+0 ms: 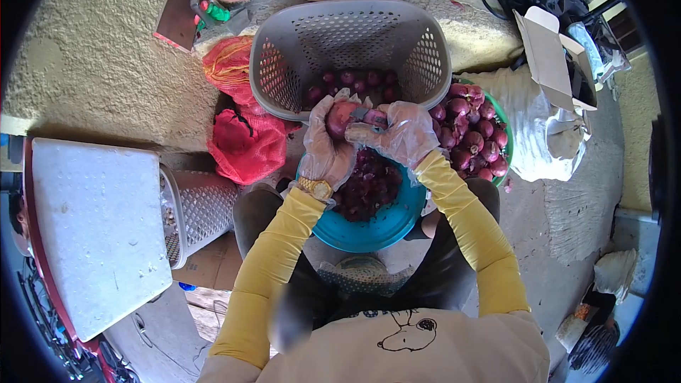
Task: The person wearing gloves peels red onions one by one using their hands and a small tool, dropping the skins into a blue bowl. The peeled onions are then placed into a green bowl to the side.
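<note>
In a clear plastic glove, my left hand (330, 149) is wrapped round a red onion (340, 119). My right hand (406, 131), also gloved, has its fingers closed right beside that onion. A small grey and purple piece (374, 119) shows at the right fingers; I cannot tell what it is. Below both hands, a blue basin (355, 240) holds loose dark onion skins (369, 191). Just beyond my hands, several red onions (358, 79) lie in a grey perforated basket (347, 14).
On the right, a green-rimmed container (508, 128) is heaped with red onions (474, 138) beside a white sack (543, 128). Red mesh bags (245, 145) lie left of the basket. A white foam lid (96, 227) and another perforated basket (206, 206) are farther left.
</note>
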### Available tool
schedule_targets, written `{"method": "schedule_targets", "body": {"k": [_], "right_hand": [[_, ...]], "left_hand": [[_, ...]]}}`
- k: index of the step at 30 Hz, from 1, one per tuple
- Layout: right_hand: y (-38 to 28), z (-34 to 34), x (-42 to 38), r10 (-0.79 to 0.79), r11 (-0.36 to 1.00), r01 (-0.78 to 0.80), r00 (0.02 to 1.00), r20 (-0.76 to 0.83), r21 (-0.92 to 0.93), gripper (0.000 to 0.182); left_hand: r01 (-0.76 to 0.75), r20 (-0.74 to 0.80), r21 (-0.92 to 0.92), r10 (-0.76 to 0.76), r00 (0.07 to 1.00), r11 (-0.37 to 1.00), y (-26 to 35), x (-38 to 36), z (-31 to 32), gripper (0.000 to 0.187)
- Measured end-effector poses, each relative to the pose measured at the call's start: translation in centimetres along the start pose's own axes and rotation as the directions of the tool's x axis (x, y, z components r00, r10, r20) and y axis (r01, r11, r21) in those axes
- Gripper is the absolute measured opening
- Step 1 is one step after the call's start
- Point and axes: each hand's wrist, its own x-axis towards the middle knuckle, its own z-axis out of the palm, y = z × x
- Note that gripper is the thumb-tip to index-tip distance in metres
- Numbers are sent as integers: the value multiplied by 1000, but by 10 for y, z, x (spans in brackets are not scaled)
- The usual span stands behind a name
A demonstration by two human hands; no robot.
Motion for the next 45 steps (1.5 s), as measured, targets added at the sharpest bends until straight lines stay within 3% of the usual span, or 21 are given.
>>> {"method": "schedule_targets", "body": {"k": [6, 10, 13, 16, 19, 21, 22, 24, 25, 27, 28, 31, 35, 37, 39, 41, 43, 45], "right_hand": [[6, 9, -1, -77, 997, 78, 994, -82, 12, 76], [8, 8, 0, -97, 994, 95, 994, -51, -56, 78], [10, 3, 0, -98, 995, 97, 995, -16, -37, 78], [12, 2, -1, -100, 992, 101, 995, -12, 79, 64], [17, 7, -1, -186, 972, 183, 982, 9, 148, 63], [12, 4, -5, -399, 906, 409, 911, -102, 106, 62], [16, 7, -4, -399, 906, 409, 911, -102, 107, 62], [22, 11, -3, -370, 921, 380, 922, 109, -88, 68], [20, 10, -4, -369, 921, 379, 923, 109, -89, 68], [11, 2, -7, -407, 877, 455, 875, 264, -157, 65], [8, -5, -11, -505, 850, 526, 833, 225, -39, 66], [14, 0, -12, -560, 816, 578, 795, 232, -12, 68], [8, 4, -12, -494, 863, 502, 813, 308, 60, 68], [6, 8, -11, -401, 867, 474, 847, 348, -153, 68], [5, 5, -11, -424, 870, 482, 837, 346, -100, 68], [2, 0, -11, -447, 870, 491, 826, 342, -49, 69], [-2, -6, -12, -422, 860, 489, 842, 337, -147, 65], [-2, -6, -12, -404, 879, 459, 862, 307, -132, 65]], "left_hand": [[8, -2, 45, -8, 1000, 999, 1, -3, 0, 36], [37, -12, 64, -37, 999, 997, 5, -1, -5, 37], [157, 8, 88, -159, 987, 984, 7, -8, 6, 31], [158, -74, 159, -148, 986, 974, 6, -11, 12, 33], [201, 16, 132, -205, 979, 971, 13, -6, -4, 35], [166, 14, 203, -173, 985, 965, 15, -4, -9, 33], [167, 13, 204, -173, 985, 965, 16, -5, -9, 33], [107, -49, 268, -98, 994, 957, 15, -5, -4, 32], [108, -48, 267, -99, 994, 958, 16, -6, 0, 32], [168, -123, 169, -148, 981, 971, 21, -8, 9, 33], [166, -123, 170, -146, 982, 971, 24, -9, 12, 33], [163, -129, 102, -149, 980, 981, 35, -6, 13, 37], [115, -140, -36, -119, 983, 993, 40, 0, 6, 35], [77, -172, -50, -84, 981, 996, 41, 0, 8, 34], [136, -194, -104, -154, 969, 985, 42, -1, 9, 34], [157, -147, -58, -163, 976, 986, 42, -1, 5, 35], [172, -100, -10, -172, 980, 985, 43, -3, 3, 37], [173, -57, 57, -170, 984, 983, 42, -5, 6, 39]]}}
